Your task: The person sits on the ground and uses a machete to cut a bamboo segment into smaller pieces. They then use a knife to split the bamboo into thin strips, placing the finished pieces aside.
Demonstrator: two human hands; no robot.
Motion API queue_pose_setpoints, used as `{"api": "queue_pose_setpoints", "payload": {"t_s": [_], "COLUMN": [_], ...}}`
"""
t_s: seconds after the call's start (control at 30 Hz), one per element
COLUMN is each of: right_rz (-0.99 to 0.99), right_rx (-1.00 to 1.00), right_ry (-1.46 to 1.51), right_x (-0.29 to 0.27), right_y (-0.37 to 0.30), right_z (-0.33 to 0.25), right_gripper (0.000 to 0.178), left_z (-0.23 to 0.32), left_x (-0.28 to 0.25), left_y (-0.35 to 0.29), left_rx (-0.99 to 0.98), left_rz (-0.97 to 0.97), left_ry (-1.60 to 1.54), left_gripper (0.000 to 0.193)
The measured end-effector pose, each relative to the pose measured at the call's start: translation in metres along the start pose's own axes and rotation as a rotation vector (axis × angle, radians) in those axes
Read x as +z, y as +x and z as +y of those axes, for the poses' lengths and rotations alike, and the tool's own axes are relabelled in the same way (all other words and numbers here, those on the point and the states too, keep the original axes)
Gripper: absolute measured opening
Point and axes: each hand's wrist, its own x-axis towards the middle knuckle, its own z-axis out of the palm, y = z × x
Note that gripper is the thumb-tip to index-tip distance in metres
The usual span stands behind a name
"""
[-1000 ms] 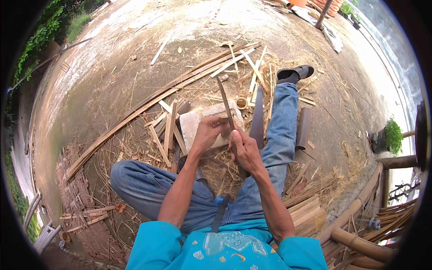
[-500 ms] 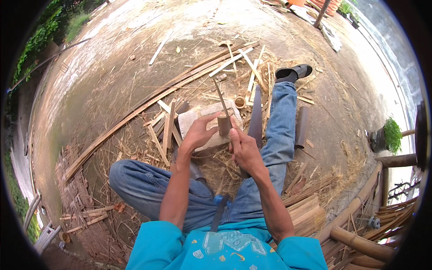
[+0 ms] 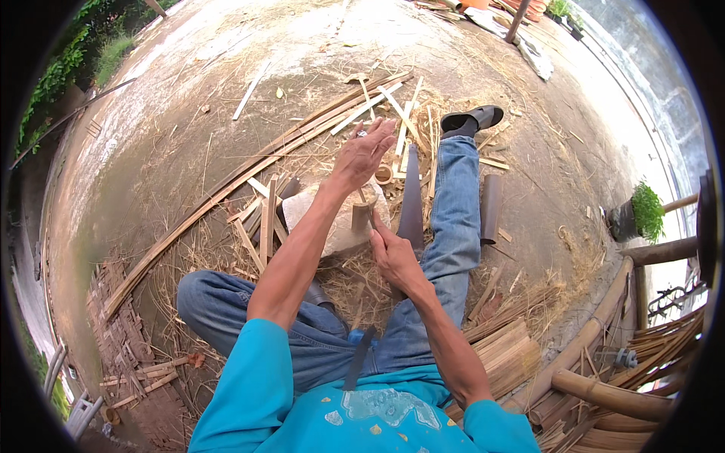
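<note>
A short piece of bamboo [image 3: 360, 219] stands upright on a pale stone block [image 3: 302, 210] between my legs. The thin blade of a knife [image 3: 362, 196] lies across its top edge, pointing away from me. My right hand [image 3: 398, 259] is closed low beside the bamboo, round the knife's handle, which the fingers mostly cover. Over the far part of the blade is my left hand [image 3: 365, 155], fingers stretched out and holding nothing. It hides much of the blade, and I cannot tell whether the palm touches it. A dark tapered saw-like blade [image 3: 411, 200] lies just right of the block.
Long bamboo strips [image 3: 249, 170] run diagonally across the ground on the left. Short split pieces [image 3: 269, 219] lean by the block. A dark tube [image 3: 491, 209] lies beyond my right leg. Stacked slats [image 3: 507, 355] and a bamboo rail [image 3: 604, 394] are at the lower right.
My left hand has let go of the bamboo's side and moved up and forward over the blade, its fingers straightened. My right hand keeps its grip beside the bamboo. The view has shifted slightly.
</note>
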Motion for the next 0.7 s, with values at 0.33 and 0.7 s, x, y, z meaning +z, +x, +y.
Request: {"api": "queue_pose_setpoints", "payload": {"t_s": [0.33,0.7], "right_rz": [-0.168,0.244], "right_rx": [0.101,-0.029], "right_ry": [-0.08,0.044], "right_x": [-0.036,0.006], "right_y": [0.033,0.017], "right_z": [-0.008,0.063], "right_gripper": [0.065,0.05], "left_z": [0.048,0.031], "left_x": [-0.028,-0.022], "left_y": [-0.095,-0.105], "left_rx": [-0.34,-0.389], "left_rz": [0.129,0.23], "left_ry": [-0.222,-0.322], "left_gripper": [0.031,0.036]}}
